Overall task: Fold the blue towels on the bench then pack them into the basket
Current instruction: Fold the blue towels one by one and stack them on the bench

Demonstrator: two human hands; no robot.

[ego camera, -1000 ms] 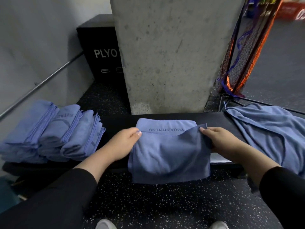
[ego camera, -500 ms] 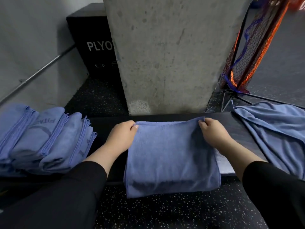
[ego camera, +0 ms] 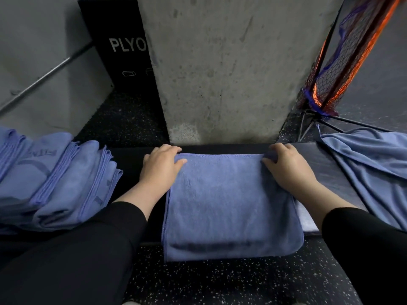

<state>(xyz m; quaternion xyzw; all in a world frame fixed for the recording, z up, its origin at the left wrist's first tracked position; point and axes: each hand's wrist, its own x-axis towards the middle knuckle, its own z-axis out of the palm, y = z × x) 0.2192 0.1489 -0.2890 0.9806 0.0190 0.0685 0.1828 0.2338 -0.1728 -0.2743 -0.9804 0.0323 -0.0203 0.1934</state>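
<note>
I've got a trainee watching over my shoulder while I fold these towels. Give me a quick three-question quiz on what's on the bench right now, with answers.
1. True or false: both hands grip the far corners of the towel being folded.
2. Where does the stack of folded towels lie relative to the left hand: A) to its left, B) to its right, C) under it?
3. What lies loose at the right end of the bench, beyond the right hand?

Key
1. True: each hand pinches one far corner.
2. A
3. An unfolded blue towel, draped over the bench end.
</note>
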